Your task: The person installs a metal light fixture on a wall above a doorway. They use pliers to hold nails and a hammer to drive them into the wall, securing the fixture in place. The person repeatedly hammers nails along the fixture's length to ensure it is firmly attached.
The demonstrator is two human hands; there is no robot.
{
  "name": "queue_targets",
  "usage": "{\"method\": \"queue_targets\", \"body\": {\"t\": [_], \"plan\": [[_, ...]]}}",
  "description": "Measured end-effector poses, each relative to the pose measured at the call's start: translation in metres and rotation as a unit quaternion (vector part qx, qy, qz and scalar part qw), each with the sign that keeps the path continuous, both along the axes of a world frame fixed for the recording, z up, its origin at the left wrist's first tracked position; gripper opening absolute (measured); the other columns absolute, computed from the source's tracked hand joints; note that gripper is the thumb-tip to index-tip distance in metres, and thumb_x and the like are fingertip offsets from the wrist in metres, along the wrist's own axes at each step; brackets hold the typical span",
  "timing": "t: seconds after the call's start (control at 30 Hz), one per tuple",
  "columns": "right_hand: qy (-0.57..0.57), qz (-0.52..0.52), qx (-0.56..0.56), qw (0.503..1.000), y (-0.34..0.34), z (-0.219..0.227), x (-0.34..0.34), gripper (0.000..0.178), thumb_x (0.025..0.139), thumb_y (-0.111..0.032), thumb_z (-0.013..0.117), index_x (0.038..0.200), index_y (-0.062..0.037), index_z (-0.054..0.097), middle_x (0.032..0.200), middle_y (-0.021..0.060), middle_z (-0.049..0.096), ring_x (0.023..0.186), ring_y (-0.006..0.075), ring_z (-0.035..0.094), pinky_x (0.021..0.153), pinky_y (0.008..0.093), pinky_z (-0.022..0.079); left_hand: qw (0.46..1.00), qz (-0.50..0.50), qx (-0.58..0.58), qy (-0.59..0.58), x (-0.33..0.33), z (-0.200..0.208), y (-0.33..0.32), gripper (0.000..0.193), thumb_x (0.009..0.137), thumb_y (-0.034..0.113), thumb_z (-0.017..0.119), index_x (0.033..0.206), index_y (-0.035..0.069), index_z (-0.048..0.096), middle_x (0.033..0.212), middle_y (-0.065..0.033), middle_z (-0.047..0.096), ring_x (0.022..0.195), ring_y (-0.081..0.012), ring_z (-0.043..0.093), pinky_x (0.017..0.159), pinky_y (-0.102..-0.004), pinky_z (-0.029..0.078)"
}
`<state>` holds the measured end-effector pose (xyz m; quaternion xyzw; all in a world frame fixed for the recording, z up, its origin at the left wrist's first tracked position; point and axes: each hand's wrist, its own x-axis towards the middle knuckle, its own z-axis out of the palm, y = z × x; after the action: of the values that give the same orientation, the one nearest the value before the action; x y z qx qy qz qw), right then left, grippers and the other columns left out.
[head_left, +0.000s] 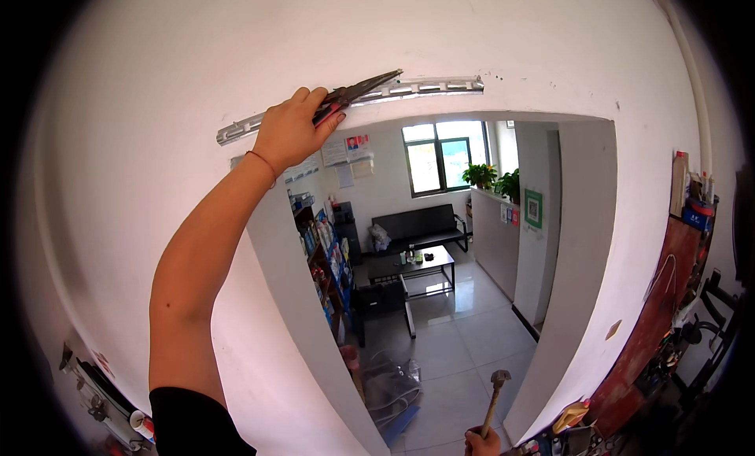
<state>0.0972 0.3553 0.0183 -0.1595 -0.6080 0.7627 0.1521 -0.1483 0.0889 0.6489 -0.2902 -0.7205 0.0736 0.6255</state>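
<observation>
Raised high, my left hand (289, 131) grips long-nose pliers (366, 86) with red on the handles. Their jaws point up and right, across a silver metal rail (442, 88) with slots along it. The rail lies along the white wall just over a doorway, and my left hand covers part of it. Something tiny may be at the jaw tips, too small to make out. Low in the view, my right hand (481, 442) is closed round the wooden handle of a hammer (499, 382), head up, away from the wall.
Through the doorway are a black sofa (417, 229), a low table (409, 261) and shelves of goods (321, 255) on the left. A clear plastic bag (391, 389) lies on the tiled floor. To the right, tools and small items crowd a reddish-brown board (661, 299).
</observation>
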Motion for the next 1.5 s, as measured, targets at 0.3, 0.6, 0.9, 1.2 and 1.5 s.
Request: {"method": "queue_targets", "body": {"t": [0.3,0.6,0.9,1.2,1.5], "plan": [[-0.019,0.040,0.003,0.999,-0.001,0.027,-0.014,0.019,0.097,-0.022,0.063,0.096,-0.0038,0.062,0.061,0.0000,0.052,0.041,0.0117,0.046,0.037,0.0282,0.038,0.999,0.032,-0.010,0.008,0.002,-0.001,0.006,0.042,0.096,0.041,0.068,0.121,0.009,0.063,0.096,-0.0111,0.063,0.080,-0.0327,0.069,0.071,-0.0430,0.056],[0.020,0.051,0.027,0.998,-0.009,0.000,-0.032,0.018,0.094,-0.023,0.065,0.091,-0.0052,0.063,0.061,-0.0016,0.052,0.045,0.0107,0.046,0.040,0.0276,0.037,0.999,0.038,-0.010,-0.008,0.009,0.002,0.006,0.041,0.097,0.039,0.069,0.121,0.007,0.063,0.097,-0.0115,0.064,0.081,-0.0315,0.069,0.073,-0.0420,0.057],[0.013,0.051,0.065,0.997,-0.005,0.019,-0.046,0.018,0.095,-0.022,0.064,0.089,-0.0041,0.064,0.061,-0.0014,0.052,0.047,0.0103,0.046,0.041,0.0284,0.036,1.000,0.027,-0.005,-0.003,0.006,0.001,0.003,0.041,0.097,0.039,0.068,0.121,0.007,0.063,0.098,-0.0117,0.065,0.081,-0.0320,0.069,0.073,-0.0419,0.057],[0.002,0.055,0.062,0.997,-0.004,0.016,-0.051,0.018,0.094,-0.020,0.065,0.089,-0.0033,0.064,0.062,-0.0012,0.053,0.047,0.0103,0.047,0.042,0.0274,0.038,0.999,0.037,-0.002,0.000,0.006,0.000,0.004,0.040,0.097,0.038,0.068,0.121,0.007,0.063,0.097,-0.0116,0.064,0.081,-0.0321,0.069,0.073,-0.0423,0.057],[0.007,0.062,0.007,0.998,-0.001,0.015,-0.051,0.018,0.093,-0.022,0.064,0.090,-0.0041,0.064,0.061,-0.0010,0.052,0.044,0.0109,0.046,0.039,0.0277,0.037,0.999,0.013,-0.009,0.038,0.001,-0.001,0.003,0.036,0.095,0.038,0.069,0.113,0.007,0.064,0.092,-0.0115,0.062,0.078,-0.0315,0.069,0.069,-0.0425,0.057]]}}
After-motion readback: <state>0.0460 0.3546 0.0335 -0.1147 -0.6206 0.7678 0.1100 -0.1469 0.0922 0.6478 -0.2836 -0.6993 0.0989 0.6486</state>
